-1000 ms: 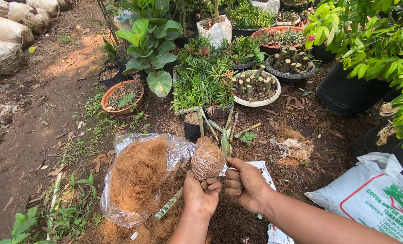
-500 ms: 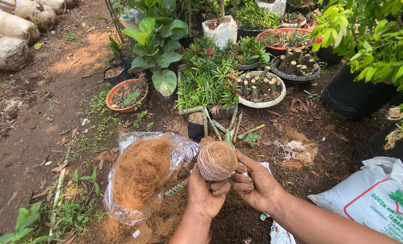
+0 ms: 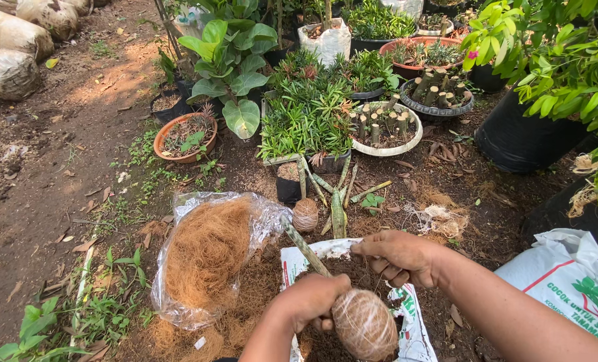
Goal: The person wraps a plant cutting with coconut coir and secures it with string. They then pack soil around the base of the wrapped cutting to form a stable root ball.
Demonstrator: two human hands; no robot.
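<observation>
My left hand (image 3: pixel 310 305) grips a round ball wrapped in brown coconut fibre (image 3: pixel 364 325), low in the view. A green stem cutting (image 3: pixel 305 249) sticks out of the ball, up and to the left. My right hand (image 3: pixel 397 256) hovers a little above and to the right of the ball, fingers curled closed, over an open white sack of dark soil (image 3: pixel 292 263). I see nothing in its fingers. Another fibre-wrapped ball (image 3: pixel 305 214) with its stem leans against a small black pot (image 3: pixel 287 188) farther off.
A clear plastic bag of loose coconut fibre (image 3: pixel 208 258) lies to the left. Loose green stem cuttings (image 3: pixel 338 209) lie beyond the sack. Potted plants stand behind: a terracotta pot (image 3: pixel 162 142), a white bowl of cut stems (image 3: pixel 413 142). A white printed bag (image 3: pixel 567 281) lies at right.
The fibre ball has come down and toward me in my left hand. My right hand has left the ball and now sits up and to the right of it.
</observation>
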